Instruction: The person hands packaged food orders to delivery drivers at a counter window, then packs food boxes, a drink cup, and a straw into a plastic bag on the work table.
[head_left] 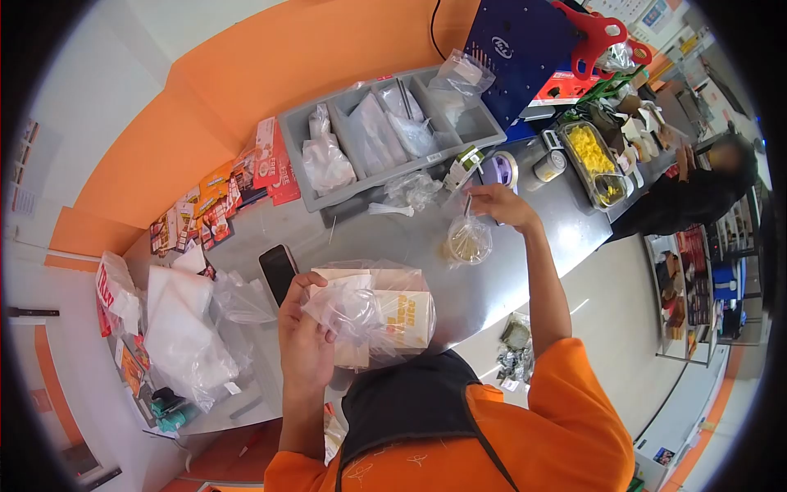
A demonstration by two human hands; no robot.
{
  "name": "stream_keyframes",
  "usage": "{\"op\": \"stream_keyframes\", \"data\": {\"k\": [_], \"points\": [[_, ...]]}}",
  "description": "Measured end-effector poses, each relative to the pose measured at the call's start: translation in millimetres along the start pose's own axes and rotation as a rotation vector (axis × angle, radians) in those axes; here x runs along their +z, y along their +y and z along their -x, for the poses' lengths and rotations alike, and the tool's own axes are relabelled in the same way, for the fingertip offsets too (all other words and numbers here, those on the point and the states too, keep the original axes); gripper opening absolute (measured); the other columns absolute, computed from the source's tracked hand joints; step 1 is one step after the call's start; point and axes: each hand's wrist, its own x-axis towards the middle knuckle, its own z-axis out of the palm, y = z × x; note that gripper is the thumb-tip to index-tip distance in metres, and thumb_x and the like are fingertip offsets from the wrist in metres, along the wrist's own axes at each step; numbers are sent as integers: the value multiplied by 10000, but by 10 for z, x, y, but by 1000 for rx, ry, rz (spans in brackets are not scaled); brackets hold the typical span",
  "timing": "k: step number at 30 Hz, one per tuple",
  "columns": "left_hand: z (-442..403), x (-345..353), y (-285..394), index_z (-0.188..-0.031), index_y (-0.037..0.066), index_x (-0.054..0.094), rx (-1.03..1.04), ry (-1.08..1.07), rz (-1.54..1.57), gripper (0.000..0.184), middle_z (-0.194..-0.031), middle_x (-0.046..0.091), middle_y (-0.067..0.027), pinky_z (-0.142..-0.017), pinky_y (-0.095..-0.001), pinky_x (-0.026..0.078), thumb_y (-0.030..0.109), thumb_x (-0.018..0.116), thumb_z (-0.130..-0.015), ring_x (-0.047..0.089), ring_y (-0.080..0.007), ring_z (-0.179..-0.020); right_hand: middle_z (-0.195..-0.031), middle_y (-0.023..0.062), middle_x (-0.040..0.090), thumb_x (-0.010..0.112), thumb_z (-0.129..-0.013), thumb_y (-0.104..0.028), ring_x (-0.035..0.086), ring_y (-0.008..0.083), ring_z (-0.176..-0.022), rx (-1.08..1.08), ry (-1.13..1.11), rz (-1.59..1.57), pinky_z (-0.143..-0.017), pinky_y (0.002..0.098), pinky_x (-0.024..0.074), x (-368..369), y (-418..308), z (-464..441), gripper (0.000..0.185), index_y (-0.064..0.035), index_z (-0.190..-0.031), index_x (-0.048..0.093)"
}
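My left hand [305,332] grips the gathered edge of a clear plastic bag [348,305]. Inside that bag sit pale cardboard food boxes [407,318] with yellow-orange lettering, close against my apron. Out to the right, the fingers of my right hand [502,205] pinch the twisted neck of a small clear bag [467,240]. It holds what looks like a round tub; its contents are blurred. A black phone [279,272] lies just beyond my left hand.
A grey divided bin [393,135] with bagged items stands at the back. White plastic bags [184,336] and leaflets [221,197] lie on the left. To the right are a can [549,166], a tray of yellow food [590,152] and a person in black [680,197].
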Motion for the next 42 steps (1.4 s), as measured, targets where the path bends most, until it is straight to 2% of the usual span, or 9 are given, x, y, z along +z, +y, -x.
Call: {"op": "stream_keyframes", "data": {"k": [2,5,14,17,23,32,35,38,42], "points": [[-7,83,15,-1150,49,507,-26,39,34,221,-910,594,-13,-687,-195,487,94,593,-951,593,-86,-765,-929,56,711,690,-888,-138,652,124,-874,37,-195,27,-790,270,519,-69,124,-186,270,13,-1113,685],[-21,467,49,-1177,78,504,46,247,106,251,-939,593,-16,-763,-222,471,78,605,-947,581,-94,-822,-926,68,711,668,-888,-85,660,135,-868,6,-179,-86,-784,265,521,-86,157,-204,248,27,-1109,679],[11,184,-264,-1065,95,482,145,18,-101,223,-939,551,-7,-834,-257,460,-13,606,-915,545,-99,-914,-948,65,709,677,-904,-30,674,145,-871,-57,96,-338,-837,294,541,-46,184,269,136,25,-1028,685],[76,238,-197,-1079,87,493,175,12,-386,191,-935,536,-3,-724,-232,470,11,586,-931,554,-78,-843,-935,63,705,674,-900,-28,676,150,-889,-147,145,-245,-852,293,552,-90,228,378,127,29,-1013,685],[111,495,-61,-1107,88,517,-94,39,-531,133,-955,513,18,-470,-193,353,57,526,-978,487,-16,-669,-960,56,681,685,-884,11,652,137,-915,-191,295,-100,-841,285,525,-67,475,510,166,0,-1047,664],[150,485,-238,-1173,119,484,42,-47,-166,381,-1048,552,-45,-800,-229,461,-79,586,-864,529,-103,-899,-962,84,696,660,-936,-61,675,145,-884,-341,489,-403,-822,286,530,135,511,775,176,63,-1060,649],[178,257,-391,-1218,106,383,115,-173,-322,545,-1065,495,12,-884,-251,435,-64,665,-784,542,-117,-978,-926,85,679,668,-918,-22,647,147,-847,-265,470,-370,-805,293,525,83,594,790,123,49,-1016,649],[157,555,-488,-1167,118,544,273,-164,-535,432,-1063,553,-65,-1008,-388,392,-30,702,-794,546,-192,-1023,-817,48,682,684,-919,-63,661,114,-772,-248,548,-332,-740,261,512,92,605,769,123,29,-998,660],[-251,831,-965,-1051,129,678,475,-61,-1311,263,-922,605,-104,-986,-459,347,236,761,-826,572,-254,-949,-797,33,671,708,-903,-87,617,95,-708,-208,571,-282,-684,242,474,102,695,739,142,17,-991,668]]}}
